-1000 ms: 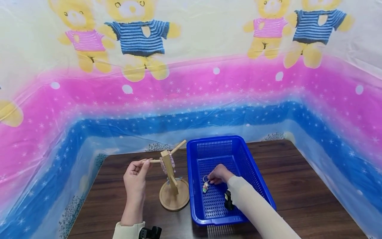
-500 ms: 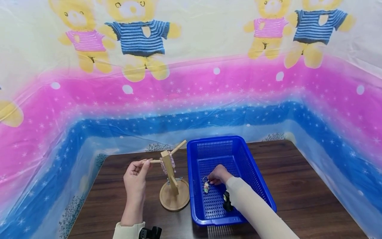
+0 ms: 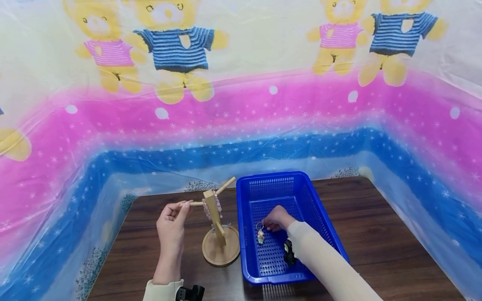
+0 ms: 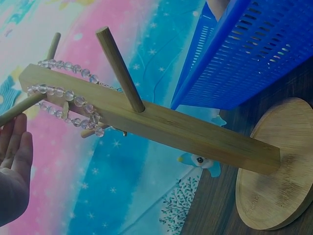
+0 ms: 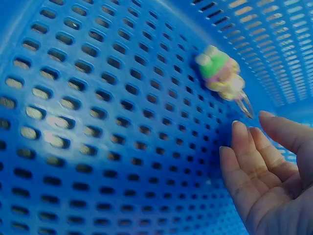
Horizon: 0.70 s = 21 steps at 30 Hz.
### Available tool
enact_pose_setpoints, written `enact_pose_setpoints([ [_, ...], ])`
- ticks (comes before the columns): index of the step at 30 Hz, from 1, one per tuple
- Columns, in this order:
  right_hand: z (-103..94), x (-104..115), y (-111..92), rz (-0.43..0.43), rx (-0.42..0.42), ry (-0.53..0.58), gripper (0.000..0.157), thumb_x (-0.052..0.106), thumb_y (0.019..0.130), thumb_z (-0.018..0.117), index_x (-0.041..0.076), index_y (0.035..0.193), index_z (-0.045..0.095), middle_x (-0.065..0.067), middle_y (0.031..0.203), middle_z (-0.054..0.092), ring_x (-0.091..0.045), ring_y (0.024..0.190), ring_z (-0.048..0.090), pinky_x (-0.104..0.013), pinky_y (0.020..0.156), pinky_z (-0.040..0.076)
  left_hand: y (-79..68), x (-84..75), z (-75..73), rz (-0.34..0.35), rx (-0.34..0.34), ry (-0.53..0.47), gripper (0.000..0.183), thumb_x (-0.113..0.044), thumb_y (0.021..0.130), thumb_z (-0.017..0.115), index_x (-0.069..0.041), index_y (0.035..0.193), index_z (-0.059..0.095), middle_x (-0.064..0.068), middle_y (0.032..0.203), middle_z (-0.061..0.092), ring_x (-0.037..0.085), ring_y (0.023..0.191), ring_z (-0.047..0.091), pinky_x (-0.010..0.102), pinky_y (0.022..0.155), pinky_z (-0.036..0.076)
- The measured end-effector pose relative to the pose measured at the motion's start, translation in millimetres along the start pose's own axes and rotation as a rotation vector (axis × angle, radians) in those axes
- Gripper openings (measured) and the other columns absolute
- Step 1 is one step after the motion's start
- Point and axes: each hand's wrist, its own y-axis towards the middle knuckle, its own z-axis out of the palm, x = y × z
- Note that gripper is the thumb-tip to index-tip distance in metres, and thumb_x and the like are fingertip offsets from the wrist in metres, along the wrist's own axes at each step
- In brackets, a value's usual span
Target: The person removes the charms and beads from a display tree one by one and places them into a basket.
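Observation:
Between thumb and fingers, my left hand [image 3: 171, 223] pinches the end of a peg on a wooden stand [image 3: 214, 213] with a round base. Clear and pinkish beaded bracelets [image 4: 68, 98] hang on the stand's upper pegs. A small light-blue bird figure [image 4: 200, 161] shows behind the post in the left wrist view. Down inside the blue plastic basket [image 3: 246, 259], my right hand [image 3: 277, 219] has its fingertips at the metal ring of a keychain [image 3: 260, 237]. The keychain carries a small figure with a green and pink top, seen close up in the right wrist view.
Basket and stand are side by side on a dark wood table [image 3: 380, 234], the basket on the right. A cloth [image 3: 241, 104] printed with teddy bears rises behind the table and along both sides. Slotted walls surround the right hand.
The keychain figure shifts slightly beside the right hand, as if swinging. My left hand keeps its place on the peg; stand and basket stay put.

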Motion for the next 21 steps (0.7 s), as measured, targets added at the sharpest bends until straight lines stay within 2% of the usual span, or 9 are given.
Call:
enact_pose_setpoints([
  [3, -8.7, 3, 1, -0.038, 0.017, 0.012, 0.015, 0.003, 0.088, 0.071, -0.009, 0.097, 0.074, -0.010, 0.073, 0.075, -0.010, 0.058, 0.064, -0.034, 0.069, 0.066, 0.0, 0.3, 0.2, -0.005, 0.003, 0.003, 0.012, -0.001, 0.093, 0.072, -0.008, 0.087, 0.065, -0.010, 0.085, 0.076, 0.000, 0.082, 0.075, 0.014, 0.078, 0.063],
  [6, -18.9, 8, -1, -0.080, 0.065, 0.029, 0.021, 0.003, 0.090, 0.067, -0.010, 0.105, 0.072, -0.017, 0.097, 0.079, -0.012, 0.066, 0.065, -0.039, 0.079, 0.066, 0.3, 0.8, 0.6, -0.009, 0.002, 0.008, 0.011, -0.001, 0.093, 0.072, -0.007, 0.088, 0.065, -0.010, 0.085, 0.076, 0.000, 0.080, 0.074, 0.014, 0.078, 0.063],
  [10, -30.8, 18, -9, -0.148, 0.141, 0.032, 0.027, 0.006, 0.095, 0.063, -0.008, 0.117, 0.069, -0.021, 0.123, 0.072, -0.023, 0.089, 0.070, -0.048, 0.097, 0.062, 1.0, 1.4, 1.1, -0.007, -0.006, 0.012, 0.013, 0.001, 0.093, 0.072, -0.009, 0.087, 0.066, -0.010, 0.085, 0.076, 0.000, 0.078, 0.073, 0.014, 0.077, 0.063],
  [13, -36.9, 28, -19, -0.194, 0.168, 0.032, 0.028, 0.013, 0.100, 0.062, -0.003, 0.122, 0.068, -0.021, 0.126, 0.069, -0.033, 0.110, 0.070, -0.051, 0.103, 0.060, 1.8, 1.7, 1.2, -0.005, -0.008, 0.014, 0.016, 0.002, 0.093, 0.071, -0.011, 0.086, 0.066, -0.010, 0.085, 0.076, -0.001, 0.077, 0.073, 0.013, 0.078, 0.063],
  [15, -38.8, 35, -27, -0.213, 0.174, 0.046, 0.027, 0.016, 0.101, 0.063, -0.001, 0.122, 0.068, -0.021, 0.127, 0.068, -0.036, 0.117, 0.068, -0.050, 0.103, 0.060, 2.4, 2.1, 1.0, -0.002, -0.008, 0.014, 0.016, 0.001, 0.093, 0.072, -0.011, 0.086, 0.066, -0.010, 0.085, 0.076, 0.000, 0.077, 0.073, 0.014, 0.078, 0.063],
  [18, -38.9, 44, -40, -0.243, 0.188, 0.085, 0.029, 0.019, 0.102, 0.062, 0.001, 0.125, 0.067, -0.020, 0.127, 0.069, -0.036, 0.117, 0.068, -0.050, 0.103, 0.060, 3.1, 2.3, 0.5, 0.000, -0.009, -0.003, 0.015, 0.001, 0.092, 0.073, -0.010, 0.085, 0.067, -0.010, 0.084, 0.076, 0.000, 0.077, 0.073, 0.014, 0.078, 0.063],
  [21, -36.4, 52, -50, -0.277, 0.194, 0.128, 0.032, 0.021, 0.103, 0.062, 0.002, 0.128, 0.066, -0.020, 0.129, 0.068, -0.031, 0.112, 0.070, -0.050, 0.104, 0.059, 4.2, 2.6, 0.2, -0.002, -0.013, -0.026, 0.018, 0.003, 0.092, 0.073, -0.012, 0.083, 0.067, -0.009, 0.084, 0.076, 0.000, 0.077, 0.073, 0.014, 0.078, 0.063],
])
